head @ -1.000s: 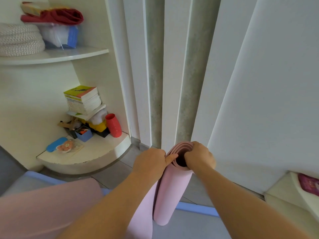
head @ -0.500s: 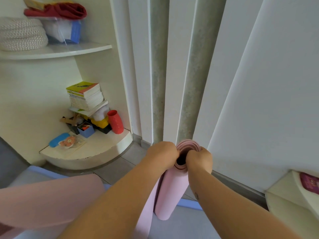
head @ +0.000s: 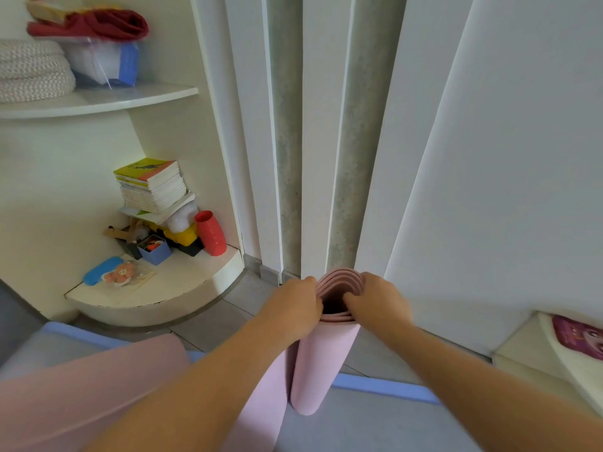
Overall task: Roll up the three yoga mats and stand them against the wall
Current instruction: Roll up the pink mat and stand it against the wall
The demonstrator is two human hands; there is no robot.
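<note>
A pink yoga mat (head: 321, 360) stands upright as a roll on the floor, close to the white wall panels (head: 489, 158). Its spiral top end faces me. My left hand (head: 293, 309) grips the left side of that top rim. On the right side my right hand (head: 380, 303) holds the rim, fingers hooked into the roll's hollow. The mat's loose outer flap (head: 264, 402) hangs down on the left beside the roll. A second pink mat (head: 81, 386) lies flat at the lower left, over a blue-edged grey mat (head: 58, 337).
A curved white corner shelf (head: 156, 288) on the left holds a stack of books (head: 151, 185), a red cup (head: 210, 233) and small toys. An upper shelf (head: 98, 99) carries rope and bags. A low white ledge (head: 522, 350) sits at the right edge.
The upright roll and both hands have moved a little nearer the wall panels. The right hand's fingers now reach deeper into the roll's open top.
</note>
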